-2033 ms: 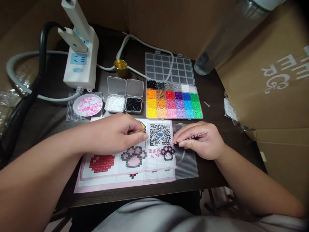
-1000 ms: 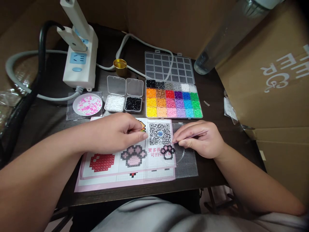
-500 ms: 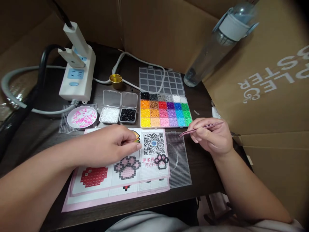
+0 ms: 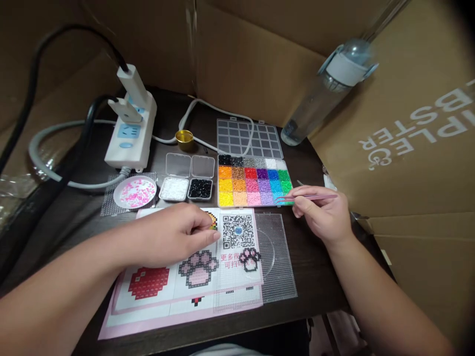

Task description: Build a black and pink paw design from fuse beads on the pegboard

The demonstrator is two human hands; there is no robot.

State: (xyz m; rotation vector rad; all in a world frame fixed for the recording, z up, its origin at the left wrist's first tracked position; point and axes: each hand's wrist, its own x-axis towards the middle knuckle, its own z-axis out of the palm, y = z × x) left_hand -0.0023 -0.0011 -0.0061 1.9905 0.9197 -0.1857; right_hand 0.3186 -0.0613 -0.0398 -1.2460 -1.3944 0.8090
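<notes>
The dark table [image 4: 315, 277] spreads beneath both hands. Printed sheets [image 4: 148, 316] lie under the left hand [image 4: 185, 230], whose fingers curl narrow; whether they hold anything cannot be told. Beyond the right hand [image 4: 321, 212] leans a clear bottle [image 4: 315, 106]. The compartment box of colored beads [image 4: 256, 180] lies ahead, between the hands, its lid open. A clear pegboard [image 4: 280, 262] lies left of and nearer the wearer than the right hand. Two small cases, of white beads [image 4: 174, 189] and black beads [image 4: 200, 189], sit just beyond the left hand. The right hand pinches pink tweezers [image 4: 308, 197], tips over the box's near edge. The black-and-pink bead paw [image 4: 250, 259] lies right of the left hand.
</notes>
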